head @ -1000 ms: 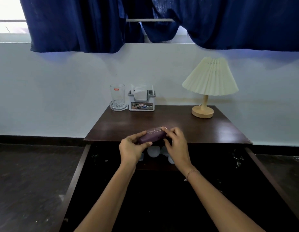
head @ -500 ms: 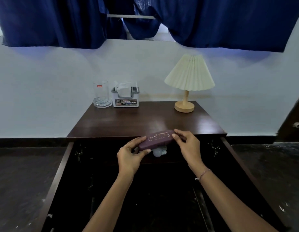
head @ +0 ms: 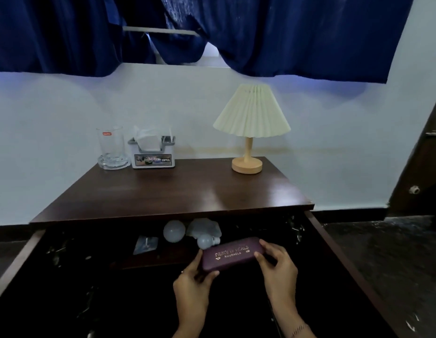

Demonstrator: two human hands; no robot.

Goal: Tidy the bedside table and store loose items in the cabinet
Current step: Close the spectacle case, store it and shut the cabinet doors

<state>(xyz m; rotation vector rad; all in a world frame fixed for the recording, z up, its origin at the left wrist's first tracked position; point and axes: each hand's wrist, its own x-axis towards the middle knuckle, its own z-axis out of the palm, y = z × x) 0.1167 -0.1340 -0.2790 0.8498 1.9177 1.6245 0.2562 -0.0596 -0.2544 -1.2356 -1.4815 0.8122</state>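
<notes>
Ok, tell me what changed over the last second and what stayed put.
The purple glasses case, held at its ends by the left hand and right hand, went down from the tabletop's front edge into the open cabinet, in front of the light bulbs. Neither hand let go. The glass, tissue holder and lamp stayed where they were.

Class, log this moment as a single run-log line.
step: storing case | hands: left and right both hold case | place: open cabinet, near bulbs | tabletop: glass, lamp
</notes>
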